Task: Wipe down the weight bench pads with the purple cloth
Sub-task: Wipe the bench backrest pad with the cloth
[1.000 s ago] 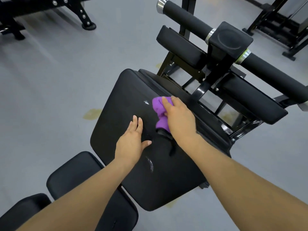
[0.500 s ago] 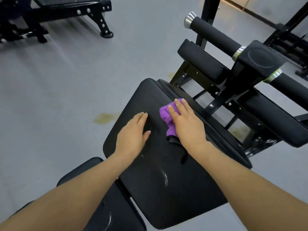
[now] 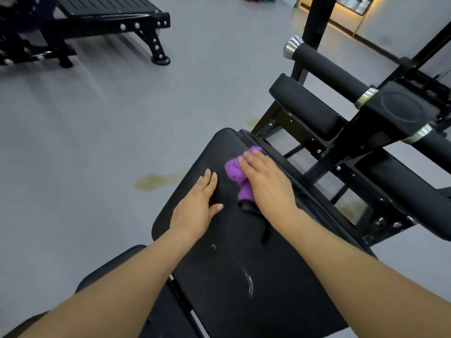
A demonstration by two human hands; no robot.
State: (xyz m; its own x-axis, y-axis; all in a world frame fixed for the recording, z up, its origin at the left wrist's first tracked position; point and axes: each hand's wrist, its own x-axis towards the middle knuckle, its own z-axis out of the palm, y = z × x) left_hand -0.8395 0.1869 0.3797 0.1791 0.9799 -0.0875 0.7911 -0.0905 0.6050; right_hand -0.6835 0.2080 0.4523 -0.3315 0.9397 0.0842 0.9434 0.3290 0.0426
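A large black bench pad (image 3: 244, 276) fills the lower middle of the head view, with a wet streak near its centre. The purple cloth (image 3: 236, 175) lies bunched near the pad's far right edge. My right hand (image 3: 266, 184) presses down on the cloth with straight fingers and covers its right half. My left hand (image 3: 197, 206) rests flat on the pad just left of the cloth, fingers straight. A smaller black seat pad (image 3: 156, 313) adjoins at the lower left, partly behind my left forearm.
Padded rollers (image 3: 327, 69) and black arm pads (image 3: 307, 106) on a black frame (image 3: 317, 18) stand at the right. Another black bench (image 3: 105, 15) sits at the upper left. Grey floor (image 3: 97, 142) with a yellowish stain (image 3: 156, 181) lies to the left.
My right hand slid the purple cloth toward the pad's far edge. My head lifted, so more floor and the far bench show. My left hand stayed flat on the pad.
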